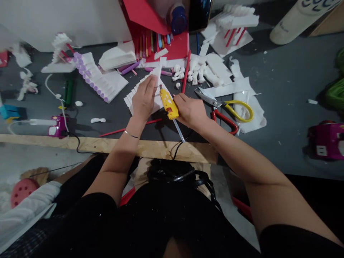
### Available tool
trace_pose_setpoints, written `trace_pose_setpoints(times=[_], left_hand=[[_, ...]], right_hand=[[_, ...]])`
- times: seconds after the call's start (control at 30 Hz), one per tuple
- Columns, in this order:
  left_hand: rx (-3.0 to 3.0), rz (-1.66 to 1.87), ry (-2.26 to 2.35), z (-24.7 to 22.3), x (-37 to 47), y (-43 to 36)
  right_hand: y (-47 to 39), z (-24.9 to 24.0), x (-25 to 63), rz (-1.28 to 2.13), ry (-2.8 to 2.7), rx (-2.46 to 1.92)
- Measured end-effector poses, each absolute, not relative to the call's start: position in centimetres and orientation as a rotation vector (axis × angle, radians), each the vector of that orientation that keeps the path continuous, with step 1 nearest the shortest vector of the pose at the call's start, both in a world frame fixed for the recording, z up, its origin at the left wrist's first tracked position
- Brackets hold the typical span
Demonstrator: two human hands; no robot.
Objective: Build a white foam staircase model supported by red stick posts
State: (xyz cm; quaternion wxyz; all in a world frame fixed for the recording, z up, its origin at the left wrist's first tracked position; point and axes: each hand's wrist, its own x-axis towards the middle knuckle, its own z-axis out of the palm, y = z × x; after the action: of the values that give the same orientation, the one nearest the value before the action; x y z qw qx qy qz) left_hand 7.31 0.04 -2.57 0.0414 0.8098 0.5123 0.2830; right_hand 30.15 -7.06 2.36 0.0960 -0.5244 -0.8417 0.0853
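Note:
My right hand (189,109) is wrapped round a yellow glue gun (168,103), whose nozzle points up and to the left. A clear glue stick (178,131) sticks out of its back end. My left hand (144,96) pinches an upright white strip (157,74) close to the nozzle. Under and beside my left hand lies a white stepped, folded piece (131,96), partly hidden by the hand. Whether the nozzle touches the strip cannot be made out.
Scissors with yellow and red handles (239,110) lie right of my right hand, near white scraps (215,70). Red sticks (186,71), a purple-edged stepped model (90,77), a bottle (292,23) and a purple device (59,126) are around. A person's sleeve (32,204) is at lower left.

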Motion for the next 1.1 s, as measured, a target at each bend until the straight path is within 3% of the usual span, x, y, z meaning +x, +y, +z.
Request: trace_pose_setpoints(times=[1.1], left_hand=[[2.476, 0.84, 1.613, -2.0, 7.9, -0.8]], right_hand=[[-6.9, 2.3, 30.2, 0.254, -2.438, -1.705]])
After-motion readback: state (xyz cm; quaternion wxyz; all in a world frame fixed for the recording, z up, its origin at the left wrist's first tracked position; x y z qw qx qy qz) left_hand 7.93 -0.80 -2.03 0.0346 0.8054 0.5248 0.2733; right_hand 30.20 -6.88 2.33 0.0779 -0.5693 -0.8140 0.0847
